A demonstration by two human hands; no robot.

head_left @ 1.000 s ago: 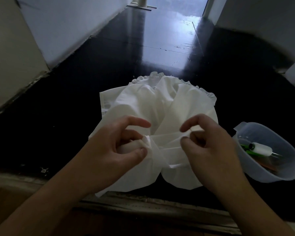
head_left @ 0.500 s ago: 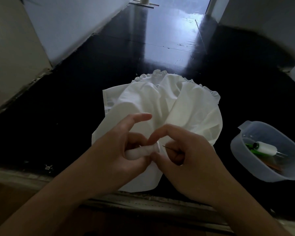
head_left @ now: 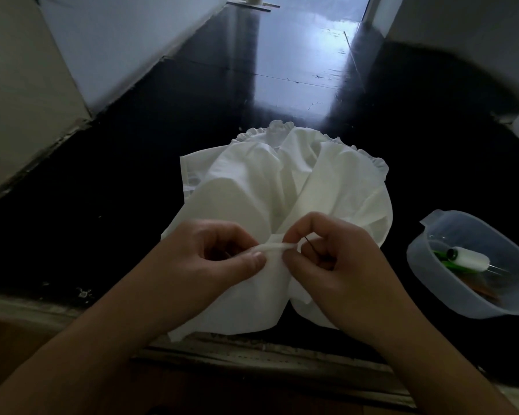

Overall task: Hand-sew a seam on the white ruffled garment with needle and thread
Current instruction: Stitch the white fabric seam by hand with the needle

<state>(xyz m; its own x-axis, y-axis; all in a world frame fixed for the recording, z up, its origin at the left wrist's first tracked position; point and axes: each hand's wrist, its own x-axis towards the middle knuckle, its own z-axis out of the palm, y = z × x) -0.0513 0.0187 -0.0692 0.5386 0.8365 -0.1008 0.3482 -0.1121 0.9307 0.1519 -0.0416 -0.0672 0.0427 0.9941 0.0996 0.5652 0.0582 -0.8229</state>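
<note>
The white ruffled garment (head_left: 282,187) lies bunched on the dark floor, its frilled edge at the far side. My left hand (head_left: 204,262) pinches a folded edge of the fabric (head_left: 271,248) between thumb and fingers. My right hand (head_left: 333,265) meets it from the right, thumb and forefinger closed on the same fold. A thin dark needle (head_left: 311,246) shows inside the curl of my right fingers. I cannot make out the thread.
A clear plastic tub (head_left: 432,283) stands on the floor at the right, holding a white thread spool (head_left: 468,257) and green items. A worn step edge (head_left: 252,351) runs along the near side. White walls stand at left and far right.
My right hand came in from the right to the fold held by my left hand and now pinches it. The garment shifted slightly as the fold was gathered.
</note>
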